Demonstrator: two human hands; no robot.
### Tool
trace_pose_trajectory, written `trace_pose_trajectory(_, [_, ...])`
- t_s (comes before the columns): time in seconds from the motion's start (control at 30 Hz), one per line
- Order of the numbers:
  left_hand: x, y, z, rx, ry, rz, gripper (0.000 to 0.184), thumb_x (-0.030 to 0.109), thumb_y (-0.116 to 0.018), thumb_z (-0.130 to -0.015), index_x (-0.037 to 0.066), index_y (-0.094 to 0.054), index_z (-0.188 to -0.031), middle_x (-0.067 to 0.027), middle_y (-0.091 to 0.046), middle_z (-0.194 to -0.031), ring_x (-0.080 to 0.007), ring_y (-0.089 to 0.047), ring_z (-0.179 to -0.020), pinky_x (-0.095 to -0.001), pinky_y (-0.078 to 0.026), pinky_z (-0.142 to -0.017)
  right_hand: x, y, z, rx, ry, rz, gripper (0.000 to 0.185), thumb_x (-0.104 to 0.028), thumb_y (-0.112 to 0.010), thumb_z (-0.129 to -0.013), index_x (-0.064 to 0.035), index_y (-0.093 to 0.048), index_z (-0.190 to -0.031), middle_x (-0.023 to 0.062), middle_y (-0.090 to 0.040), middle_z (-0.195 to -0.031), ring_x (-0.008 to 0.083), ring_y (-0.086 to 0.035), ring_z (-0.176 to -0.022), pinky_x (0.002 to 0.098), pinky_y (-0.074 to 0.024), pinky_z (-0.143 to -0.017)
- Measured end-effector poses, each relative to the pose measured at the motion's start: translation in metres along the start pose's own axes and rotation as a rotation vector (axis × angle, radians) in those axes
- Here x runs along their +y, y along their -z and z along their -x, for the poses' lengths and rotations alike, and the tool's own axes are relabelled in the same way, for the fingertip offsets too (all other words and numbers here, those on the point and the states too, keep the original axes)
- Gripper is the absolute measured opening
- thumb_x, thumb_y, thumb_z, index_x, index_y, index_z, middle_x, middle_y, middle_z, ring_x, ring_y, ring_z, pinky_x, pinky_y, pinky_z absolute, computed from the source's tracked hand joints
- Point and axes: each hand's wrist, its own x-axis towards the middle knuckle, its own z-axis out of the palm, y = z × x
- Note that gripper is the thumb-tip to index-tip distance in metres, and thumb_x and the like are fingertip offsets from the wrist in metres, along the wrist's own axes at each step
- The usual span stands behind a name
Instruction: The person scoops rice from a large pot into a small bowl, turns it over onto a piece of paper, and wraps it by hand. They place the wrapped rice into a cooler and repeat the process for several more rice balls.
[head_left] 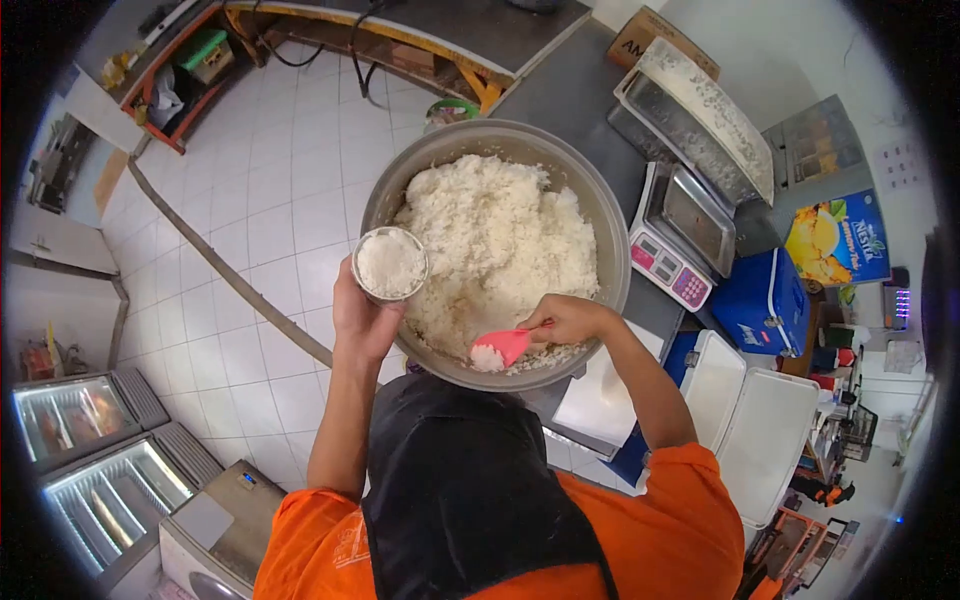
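A large metal pot (612, 232) holds a heap of cooked white rice (500, 215). At the pot's left rim my left hand (360, 318) is closed around a small round bowl (390, 296) filled with rice. My right hand (568, 320) grips a pink rice paddle (506, 343) low inside the pot, near its front wall. A small clump of rice lies on the paddle's blade. The paddle's handle is mostly covered by my fingers.
Right of the pot stands a digital scale (668, 270) with a metal tray on top. Behind it is a large rice-specked metal container (700, 120). A blue cooler box (755, 305) and open white lids (765, 440) are further right. Glass-topped freezers (115, 495) stand lower left.
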Motion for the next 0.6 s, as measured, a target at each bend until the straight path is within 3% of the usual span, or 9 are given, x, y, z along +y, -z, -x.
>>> trace_pose_trajectory(0.07, [-0.011, -0.008, 0.006, 0.043, -0.197, -0.451, 0.038, 0.030, -0.039, -0.103, 0.004, -0.057, -0.124, -0.0076, -0.065, -0.121, -0.0210, -0.062, -0.112, -0.0382, -0.053, -0.096, 0.004, 0.010, 0.021, 0.117, 0.038, -0.145, 0.029, -0.016, -0.065, -0.092, -0.0025, -0.069, -0.117, 0.0069, -0.065, -0.069, 0.0073, -0.052, -0.065, 0.0285, -0.0446, -0.060])
trace_pose_trajectory(0.13, [-0.026, -0.014, 0.009, 0.023, -0.218, -0.416, 0.039, 0.032, -0.039, -0.103, 0.005, -0.058, -0.124, -0.0073, -0.065, -0.121, -0.0205, -0.062, -0.112, -0.0380, -0.052, -0.096, -0.010, 0.015, 0.033, 0.231, 0.090, -0.281, 0.027, -0.013, -0.065, -0.093, -0.0018, -0.069, -0.117, 0.0012, -0.066, -0.071, 0.0040, -0.051, -0.069, 0.0264, -0.0439, -0.060])
trace_pose_trajectory(0.2, [-0.044, -0.013, 0.007, -0.002, -0.241, -0.383, 0.039, 0.034, -0.038, -0.103, 0.007, -0.058, -0.124, -0.0069, -0.065, -0.121, -0.0201, -0.062, -0.112, -0.0378, -0.052, -0.097, -0.040, 0.011, 0.042, 0.580, 0.078, -0.483, 0.026, -0.009, -0.065, -0.094, -0.0019, -0.069, -0.119, -0.0051, -0.066, -0.077, 0.0019, -0.050, -0.070, 0.0245, -0.0443, -0.060])
trace_pose_trajectory(0.27, [-0.067, -0.001, -0.002, -0.060, -0.192, -0.377, 0.040, 0.036, -0.037, -0.103, 0.009, -0.059, -0.124, -0.0065, -0.065, -0.120, -0.0192, -0.063, -0.112, -0.0369, -0.052, -0.095, -0.078, -0.007, 0.029, 0.760, -0.029, -0.421, 0.027, -0.015, -0.065, -0.095, -0.0055, -0.070, -0.119, 0.0003, -0.067, -0.070, 0.0040, -0.052, -0.062, 0.0267, -0.0445, -0.055])
trace_pose_trajectory(0.3, [-0.067, -0.014, -0.010, 0.219, 0.116, -0.179, 0.042, 0.037, -0.035, -0.103, 0.009, -0.059, -0.122, -0.0073, -0.065, -0.120, -0.0202, -0.063, -0.111, -0.0376, -0.053, -0.094, -0.093, -0.022, 0.017, 0.899, -0.153, 0.082, 0.028, -0.018, -0.063, -0.096, -0.0059, -0.070, -0.120, 0.0033, -0.065, -0.066, 0.0061, -0.051, -0.056, 0.0281, -0.0436, -0.052])
trace_pose_trajectory(0.33, [-0.074, -0.008, -0.015, 0.210, 0.119, -0.176, 0.042, 0.037, -0.035, -0.103, 0.009, -0.059, -0.122, -0.0073, -0.065, -0.120, -0.0202, -0.063, -0.111, -0.0376, -0.053, -0.094, -0.104, -0.037, 0.007, 1.000, -0.278, 0.593, 0.029, -0.020, -0.062, -0.096, -0.0062, -0.070, -0.120, 0.0062, -0.063, -0.061, 0.0083, -0.050, -0.050, 0.0296, -0.0426, -0.049])
trace_pose_trajectory(0.47, [-0.089, 0.016, -0.041, 0.016, 0.213, -0.111, 0.040, 0.036, -0.036, -0.103, 0.009, -0.059, -0.119, -0.0076, -0.067, -0.114, -0.0222, -0.064, -0.107, -0.0401, -0.053, -0.093, -0.106, -0.068, -0.015, 1.199, -0.188, 0.866, 0.030, -0.024, -0.059, -0.097, -0.0039, -0.070, -0.116, 0.0101, -0.060, -0.057, 0.0137, -0.049, -0.044, 0.0318, -0.0406, -0.045])
trace_pose_trajectory(0.53, [-0.085, 0.008, -0.035, 0.080, 0.253, -0.086, 0.038, 0.035, -0.037, -0.103, 0.009, -0.059, -0.118, -0.0070, -0.067, -0.112, -0.0220, -0.065, -0.104, -0.0399, -0.053, -0.092, -0.109, -0.050, 0.009, 1.264, -0.203, 0.139, 0.028, -0.021, -0.059, -0.097, -0.0002, -0.070, -0.112, 0.0086, -0.061, -0.058, 0.0113, -0.050, -0.047, 0.0311, -0.0414, -0.046])
trace_pose_trajectory(0.6, [-0.083, 0.006, -0.036, 0.059, 0.241, -0.134, 0.038, 0.035, -0.037, -0.103, 0.009, -0.059, -0.119, -0.0070, -0.066, -0.114, -0.0220, -0.064, -0.105, -0.0401, -0.053, -0.091, -0.092, -0.044, 0.009, 1.374, -0.174, -0.087, 0.025, -0.019, -0.057, -0.098, 0.0003, -0.070, -0.108, 0.0093, -0.062, -0.061, 0.0097, -0.053, -0.054, 0.0307, -0.0431, -0.051])
